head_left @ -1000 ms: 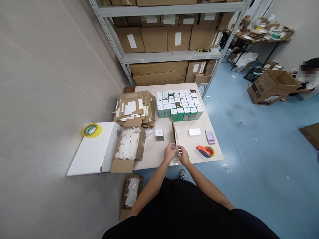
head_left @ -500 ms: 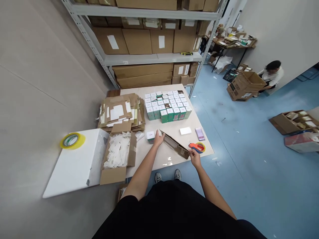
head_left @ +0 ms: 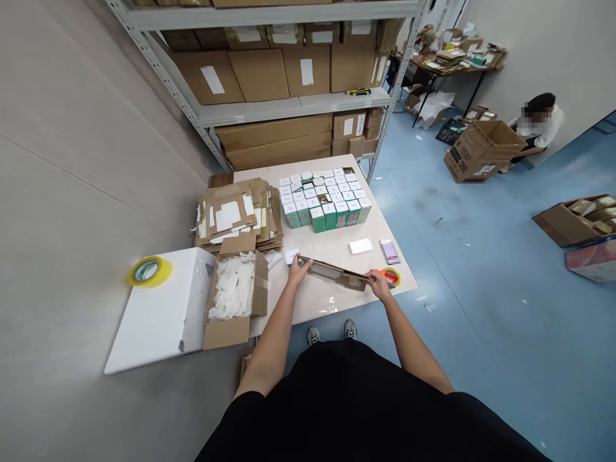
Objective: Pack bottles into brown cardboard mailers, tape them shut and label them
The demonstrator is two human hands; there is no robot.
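A flattened brown cardboard box (head_left: 333, 273) is held edge-on just above the beige table (head_left: 332, 301), spanning between my hands. My left hand (head_left: 297, 271) grips its left end, fingers closed on the edge, close to a small white box (head_left: 290, 256). My right hand (head_left: 379, 283) grips the right end, right beside an orange tape dispenser (head_left: 391, 276). Behind the cardboard stands a block of several small green-and-white boxes (head_left: 325, 198). A pile of flattened cardboard boxes (head_left: 235, 213) lies at the table's left.
An open carton of white plastic bags (head_left: 234, 296) and a white foam board (head_left: 158, 311) with a yellow tape roll (head_left: 149, 271) sit left. A white card (head_left: 360, 246) and purple labels (head_left: 389, 251) lie right. Metal shelving (head_left: 293, 109) holds brown cartons. A seated person (head_left: 539, 125) is far right.
My hands moved apart from the cardboard's near end to its two ends, and the piece turned from pointing away from me to lying crosswise. The camera swung left.
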